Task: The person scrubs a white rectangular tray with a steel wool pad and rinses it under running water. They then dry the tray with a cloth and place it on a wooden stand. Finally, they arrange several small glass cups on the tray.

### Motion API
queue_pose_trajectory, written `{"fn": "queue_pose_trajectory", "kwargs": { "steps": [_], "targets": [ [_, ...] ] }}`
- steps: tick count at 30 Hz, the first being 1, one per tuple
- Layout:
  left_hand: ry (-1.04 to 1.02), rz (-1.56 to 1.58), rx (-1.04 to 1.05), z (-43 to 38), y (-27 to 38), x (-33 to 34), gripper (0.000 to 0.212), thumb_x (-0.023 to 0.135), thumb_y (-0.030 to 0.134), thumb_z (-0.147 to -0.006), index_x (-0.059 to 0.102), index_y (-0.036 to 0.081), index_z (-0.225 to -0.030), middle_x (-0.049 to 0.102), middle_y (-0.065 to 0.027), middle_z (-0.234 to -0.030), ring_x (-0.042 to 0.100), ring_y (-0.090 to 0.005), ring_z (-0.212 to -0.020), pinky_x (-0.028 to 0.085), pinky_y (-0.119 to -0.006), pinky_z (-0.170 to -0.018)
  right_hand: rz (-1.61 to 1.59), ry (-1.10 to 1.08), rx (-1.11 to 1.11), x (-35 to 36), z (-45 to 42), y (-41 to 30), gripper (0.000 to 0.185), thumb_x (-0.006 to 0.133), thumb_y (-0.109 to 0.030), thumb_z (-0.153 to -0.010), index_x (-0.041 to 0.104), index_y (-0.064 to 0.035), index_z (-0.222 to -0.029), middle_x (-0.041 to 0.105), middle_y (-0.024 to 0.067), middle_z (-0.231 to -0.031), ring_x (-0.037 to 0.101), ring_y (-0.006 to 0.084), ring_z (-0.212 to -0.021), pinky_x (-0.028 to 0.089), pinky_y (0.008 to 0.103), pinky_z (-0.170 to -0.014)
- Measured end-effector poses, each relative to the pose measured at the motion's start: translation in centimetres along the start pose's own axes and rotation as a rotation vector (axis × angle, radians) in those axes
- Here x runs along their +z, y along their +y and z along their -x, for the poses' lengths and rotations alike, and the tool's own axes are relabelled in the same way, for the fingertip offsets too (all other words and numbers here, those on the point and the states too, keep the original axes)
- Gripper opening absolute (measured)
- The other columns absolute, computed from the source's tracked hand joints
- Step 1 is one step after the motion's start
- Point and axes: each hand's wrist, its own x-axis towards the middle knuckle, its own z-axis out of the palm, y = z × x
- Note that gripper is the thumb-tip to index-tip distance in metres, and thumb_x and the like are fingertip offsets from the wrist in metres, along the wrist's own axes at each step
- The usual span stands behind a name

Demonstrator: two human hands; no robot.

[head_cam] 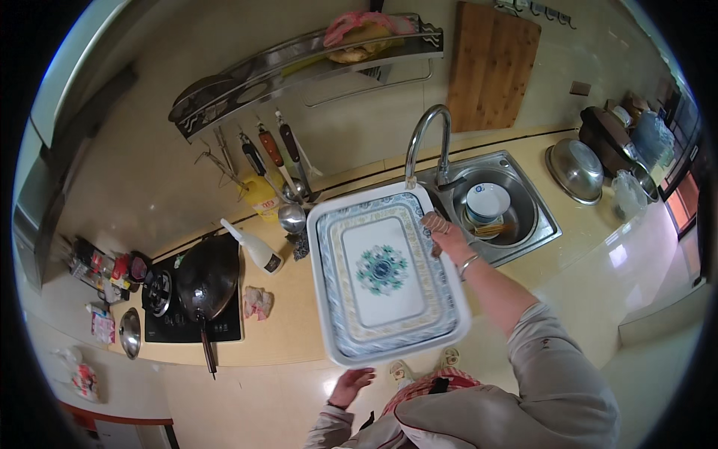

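A large white rectangular tray [383, 271] with a blue and green floral pattern is held up before me, above the counter's edge. My right hand [444, 234] grips a brownish scrubbing pad against the tray's upper right rim; whether it also grips the rim I cannot tell. Just below the tray's lower edge is my left hand [352, 386], fingers apart, holding nothing. The chrome faucet [429, 143] arches over the tray's top edge. White bowls [488, 201] sit stacked in the round steel sink basin [527, 219], beside a wooden-looking brush [492, 230].
On the left, a wok [207, 275] rests on the black gas stove [224, 331]. A white spray bottle [259, 252] and a crumpled cloth [258, 303] lie nearby. Ladles [292, 218] hang under the wall shelf [314, 64]. An overturned steel bowl [576, 171] stands right of the sink.
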Motion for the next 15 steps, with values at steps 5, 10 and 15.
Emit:
{"fn": "queue_pose_trajectory", "kwargs": {
  "steps": [5, 10, 15],
  "targets": [
    [0.401, -0.018, 0.005, 0.6, 3.7, -5.4, 0.043, 0.055, 0.034, -0.091, 0.050, 0.002, -0.118, 0.060, -0.0137, -0.105, 0.061, -0.0252, -0.095, 0.052, -0.037, -0.080, 0.247, -0.382, 0.106, -4.5, -0.6, -5.8, 0.013, 0.063, -0.010, -0.079, 0.059, 0.0011, -0.085, 0.062, 0.0059, -0.065, 0.061, 0.0151, -0.054, 0.049, 0.0290, -0.046],
    [0.454, -0.219, 0.159, -6.6, 13.3, -3.7, 0.053, 0.052, 0.035, -0.093, 0.038, 0.005, -0.135, 0.051, -0.0090, -0.127, 0.048, -0.0203, -0.116, 0.042, -0.037, -0.092, 0.706, -0.698, 0.053, -4.5, -5.3, -8.0, 0.027, 0.068, -0.025, -0.076, 0.065, 0.0017, -0.078, 0.064, 0.0047, -0.065, 0.061, 0.0145, -0.060, 0.048, 0.0272, -0.058],
    [-0.057, 0.243, -0.300, -10.7, 14.4, 0.1, 0.047, 0.058, 0.019, -0.087, 0.044, 0.004, -0.129, 0.059, -0.0107, -0.117, 0.058, -0.0217, -0.104, 0.046, -0.036, -0.089, 0.792, -0.844, -0.039, 0.3, -3.7, -9.6, 0.029, 0.070, -0.028, -0.074, 0.065, 0.0000, -0.077, 0.065, 0.0057, -0.068, 0.060, 0.0163, -0.057, 0.048, 0.0288, -0.059]
  ]
}}
